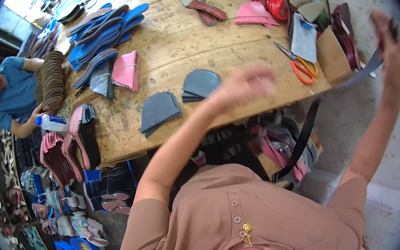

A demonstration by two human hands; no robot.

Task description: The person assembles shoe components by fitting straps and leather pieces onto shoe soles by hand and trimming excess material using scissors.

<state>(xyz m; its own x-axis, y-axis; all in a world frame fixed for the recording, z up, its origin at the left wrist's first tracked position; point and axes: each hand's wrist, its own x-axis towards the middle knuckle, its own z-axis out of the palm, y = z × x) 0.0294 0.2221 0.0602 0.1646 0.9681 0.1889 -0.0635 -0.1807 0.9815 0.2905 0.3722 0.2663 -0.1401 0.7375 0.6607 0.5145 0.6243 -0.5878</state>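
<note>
My left hand (pixel 252 84) hangs over the near part of the wooden table (pixel 220 42), smeared by motion, so its fingers cannot be read. Nearest to it lies a small stack of dark grey rounded pieces (pixel 202 82); a second stack of dark grey pieces (pixel 160 112) sits closer to the table's left front. Raised at the far right beside the wall, my right hand (pixel 391 48) is closed round a dark strip (pixel 369 68). That strip curves down past the table corner; its exact kind is unclear.
Orange-handled scissors (pixel 302 70) rest near the right corner, by a cardboard box (pixel 334 56). Blue insoles (pixel 107 28), a pink bundle (pixel 127 70) and pink pieces (pixel 256 14) lie about the table. At left, a co-worker in blue (pixel 18 82) handles stacked brown soles (pixel 51 82).
</note>
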